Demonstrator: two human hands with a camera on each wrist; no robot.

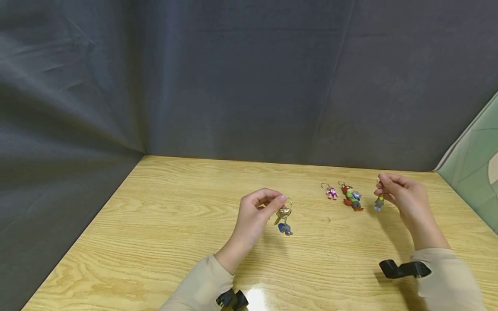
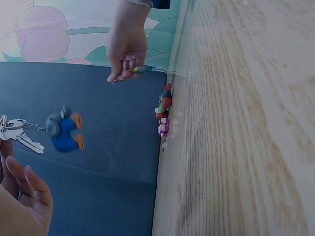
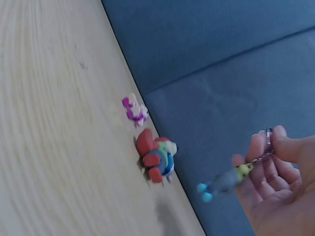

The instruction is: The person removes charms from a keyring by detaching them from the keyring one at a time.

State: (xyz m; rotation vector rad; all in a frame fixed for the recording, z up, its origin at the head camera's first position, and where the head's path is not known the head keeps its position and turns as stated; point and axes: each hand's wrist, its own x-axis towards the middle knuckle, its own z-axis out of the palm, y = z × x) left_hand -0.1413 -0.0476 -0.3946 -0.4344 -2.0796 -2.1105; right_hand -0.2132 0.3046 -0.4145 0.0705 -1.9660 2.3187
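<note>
Above the middle of the table, my left hand (image 1: 250,218) pinches a gold-coloured key ring (image 1: 289,206) between thumb and fingertips. Keys (image 1: 283,213) hang from it, with a grey and blue figurine (image 2: 64,130) with orange feet dangling on a short chain. My right hand (image 1: 412,203), raised over the right side, pinches the ring of another keychain. Its small figurine (image 3: 224,181) has a grey body, a yellow upper part and light blue feet, and hangs clear of the table. Left of that hand, a red, green and blue figure keychain (image 1: 352,199) lies on the tabletop.
A smaller purple and pink figure keychain (image 1: 331,193) lies left of the red one. A tiny item (image 1: 328,219), too small to identify, sits nearer on the wooden table (image 1: 163,224). Dark fabric (image 1: 241,86) walls the back and left; a green patterned surface (image 1: 476,164) stands right.
</note>
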